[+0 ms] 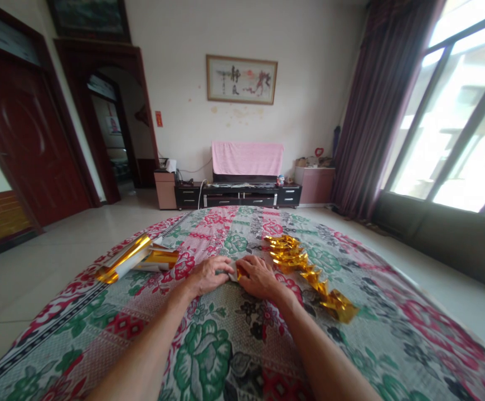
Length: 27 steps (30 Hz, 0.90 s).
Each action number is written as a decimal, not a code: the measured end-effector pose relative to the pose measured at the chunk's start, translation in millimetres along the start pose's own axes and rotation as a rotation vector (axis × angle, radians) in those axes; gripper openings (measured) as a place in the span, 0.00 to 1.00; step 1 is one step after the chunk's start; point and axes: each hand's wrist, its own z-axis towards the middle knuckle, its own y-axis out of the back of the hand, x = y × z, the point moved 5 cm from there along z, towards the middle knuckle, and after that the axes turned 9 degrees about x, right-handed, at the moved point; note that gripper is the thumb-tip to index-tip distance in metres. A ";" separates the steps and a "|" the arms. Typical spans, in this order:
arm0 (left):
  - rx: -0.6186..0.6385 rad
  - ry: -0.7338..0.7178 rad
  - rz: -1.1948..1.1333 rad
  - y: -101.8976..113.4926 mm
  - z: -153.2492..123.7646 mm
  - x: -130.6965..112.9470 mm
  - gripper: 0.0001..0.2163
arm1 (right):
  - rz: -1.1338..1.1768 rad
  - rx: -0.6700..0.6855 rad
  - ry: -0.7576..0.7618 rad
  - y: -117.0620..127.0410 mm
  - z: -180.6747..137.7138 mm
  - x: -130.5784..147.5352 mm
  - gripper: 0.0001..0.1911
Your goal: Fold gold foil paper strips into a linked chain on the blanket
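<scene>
In the head view, a small piece of gold foil paper point(233, 275) with a white back lies between my hands on the flowered cloth point(203, 356). My left hand point(209, 275) has curled fingers, their tips closed at the paper's left edge. Across its right part, my right hand point(256, 277) closes over the paper and covers much of it, so its folded shape is mostly hidden. To the right lies a row of folded gold foil pieces point(290, 257), trailing toward me. On the left rest loosely curled gold foil sheets point(127, 259) with white undersides.
The cloth covers a large round table. Beyond it, a low black TV cabinet point(242, 195) stands by the wall, with a pink cloth point(247, 157) draped above it. Purple curtains point(387, 111) and a window are on the right; a dark red door point(25, 122) is on the left.
</scene>
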 end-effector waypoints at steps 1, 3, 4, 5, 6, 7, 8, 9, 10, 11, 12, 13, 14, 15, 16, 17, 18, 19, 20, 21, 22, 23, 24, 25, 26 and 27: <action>-0.005 0.007 -0.002 -0.1 0.1 0.3 0.11 | 0.000 0.002 0.001 -0.4 0.2 -0.2 0.15; -0.006 0.017 -0.009 -0.6 0.4 0.8 0.12 | -0.003 0.005 0.000 -0.4 0.3 -0.2 0.15; -0.003 0.019 -0.012 -0.8 0.5 0.7 0.13 | -0.006 0.007 0.000 -0.2 0.2 0.1 0.15; 0.001 0.017 -0.014 -0.9 0.5 0.2 0.13 | -0.008 0.009 -0.001 0.1 0.0 0.4 0.15; 0.003 0.013 -0.017 -0.8 0.5 -0.4 0.12 | -0.009 0.010 -0.003 0.6 -0.3 0.7 0.14; 0.002 0.007 -0.021 -0.5 0.5 -1.3 0.12 | -0.011 0.012 -0.004 1.1 -0.6 1.1 0.14; -0.001 -0.001 -0.028 0.1 0.4 -2.4 0.12 | -0.012 0.013 -0.005 1.6 -1.0 1.5 0.14; -0.003 -0.011 -0.034 0.7 0.5 -3.3 0.11 | -0.012 0.014 -0.006 2.1 -1.3 1.9 0.14; -0.001 -0.019 -0.037 1.0 0.6 -4.1 0.10 | -0.013 0.015 -0.007 2.5 -1.6 2.2 0.14; 0.007 -0.027 -0.034 1.0 0.8 -4.6 0.09 | -0.014 0.018 -0.007 2.8 -1.9 2.5 0.15; 0.020 -0.035 -0.023 0.7 1.1 -4.8 0.08 | -0.014 0.022 -0.009 2.9 -2.0 2.6 0.15; 0.034 -0.041 -0.005 0.2 1.4 -4.7 0.08 | -0.015 0.026 -0.011 3.0 -2.1 2.6 0.15; 0.047 -0.048 0.015 -0.5 1.7 -4.2 0.08 | -0.015 0.029 -0.012 3.2 -2.2 2.7 0.15; 0.057 -0.054 0.032 -1.3 1.9 -3.5 0.08 | -0.016 0.032 -0.011 3.4 -2.2 2.8 0.15; 0.062 -0.059 0.045 -2.1 2.2 -2.5 0.07 | -0.018 0.033 -0.010 3.6 -2.2 3.1 0.15; 0.063 -0.062 0.051 -2.9 2.5 -1.3 0.07 | -0.020 0.034 -0.009 4.0 -2.1 3.4 0.15; 0.060 -0.064 0.054 -3.8 2.9 -0.1 0.07 | -0.022 0.037 -0.008 4.2 -2.1 3.7 0.15; 0.052 -0.067 0.052 -4.6 3.4 0.9 0.07 | -0.024 0.042 -0.010 4.4 -2.1 4.1 0.16; 0.036 -0.072 0.049 -5.4 3.9 1.8 0.07 | -0.026 0.047 -0.013 4.6 -2.0 4.3 0.16; 0.015 -0.079 0.045 -5.9 4.4 2.3 0.07 | -0.027 0.054 -0.017 4.7 -2.0 4.6 0.16; -0.010 -0.086 0.042 -6.3 5.0 2.5 0.06 | -0.027 0.059 -0.021 4.9 -2.0 4.8 0.17; -0.037 -0.094 0.040 -6.5 5.5 2.4 0.06 | -0.027 0.065 -0.024 5.1 -2.1 5.1 0.17; -0.060 -0.098 0.041 -6.8 6.0 2.2 0.06 | -0.025 0.069 -0.026 5.3 -2.3 5.3 0.17; -0.079 -0.100 0.044 -7.0 6.4 1.8 0.05 | -0.023 0.071 -0.026 5.6 -2.5 5.6 0.17; -0.094 -0.100 0.050 -7.3 6.8 1.4 0.05 | -0.021 0.073 -0.024 5.9 -2.8 5.9 0.16; -0.106 -0.096 0.056 -7.5 7.1 1.0 0.04 | -0.019 0.072 -0.020 6.4 -3.1 6.1 0.16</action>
